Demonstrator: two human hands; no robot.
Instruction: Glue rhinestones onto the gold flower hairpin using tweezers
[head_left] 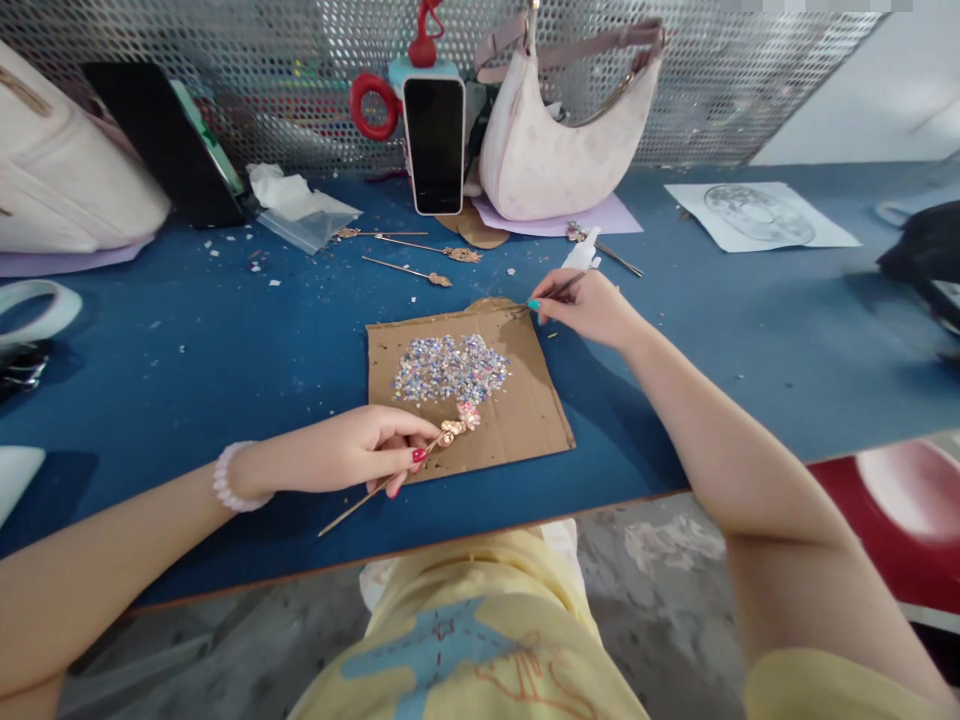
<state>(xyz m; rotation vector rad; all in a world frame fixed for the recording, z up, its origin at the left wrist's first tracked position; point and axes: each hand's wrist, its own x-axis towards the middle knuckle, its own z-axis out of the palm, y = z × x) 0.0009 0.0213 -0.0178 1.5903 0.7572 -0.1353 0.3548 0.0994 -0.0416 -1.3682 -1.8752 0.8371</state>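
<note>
My left hand [394, 450] pinches a gold hairpin [452, 430] whose long stick points down and left, over the lower edge of a cardboard sheet [525, 430]. A pink flower ornament [469, 414] sits at the hairpin's head, beside a pile of small blue, white and clear stones [450, 368] on the cardboard. My right hand [574, 303] is closed around a thin, dark tool [564, 285], with its tip at the cardboard's upper right corner. Part of a round brown piece [491, 303] shows behind the cardboard's top edge.
Several gold hairpins [427, 272] lie behind the cardboard. Farther back stand a phone [435, 145], a white handbag [570, 140] and a dark tablet-like panel [161, 140]. A printed sheet [761, 215] lies right, a tape roll [64, 310] left. The table edge [420, 548] is near my body.
</note>
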